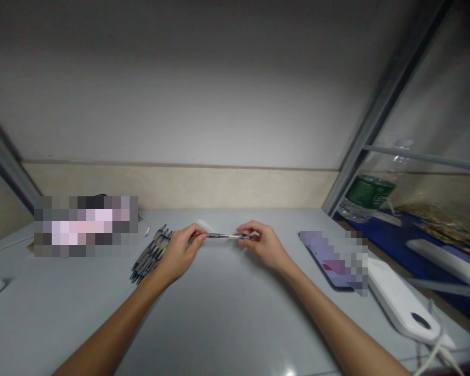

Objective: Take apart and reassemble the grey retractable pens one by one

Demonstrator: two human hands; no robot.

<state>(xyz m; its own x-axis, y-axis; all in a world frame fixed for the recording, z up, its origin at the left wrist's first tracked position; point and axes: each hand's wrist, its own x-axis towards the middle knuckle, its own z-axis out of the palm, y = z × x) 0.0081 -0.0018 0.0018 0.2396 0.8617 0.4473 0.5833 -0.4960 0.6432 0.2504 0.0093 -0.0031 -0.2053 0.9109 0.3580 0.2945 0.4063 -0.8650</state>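
Between my hands a thin pen (218, 236) lies level, just above the grey table (219, 313). My left hand (183, 249) pinches its dark grey end between thumb and fingers. At the other end my right hand (267, 244) grips it with the fingertips, which partly cover that end. A thin, light, shiny length shows in the middle, beside the right fingers. Whether the pen's parts are joined there, I cannot tell. Just left of my left hand, and partly behind it, lies a pile of several similar dark grey pens (145, 263).
A phone (332, 263) lies on the right, beside a white power bank (399, 297) with a cable. A plastic bottle (370, 193) with a green label stands past the metal frame. At the back left is a blurred-out object (84, 227). A wall closes the far side.
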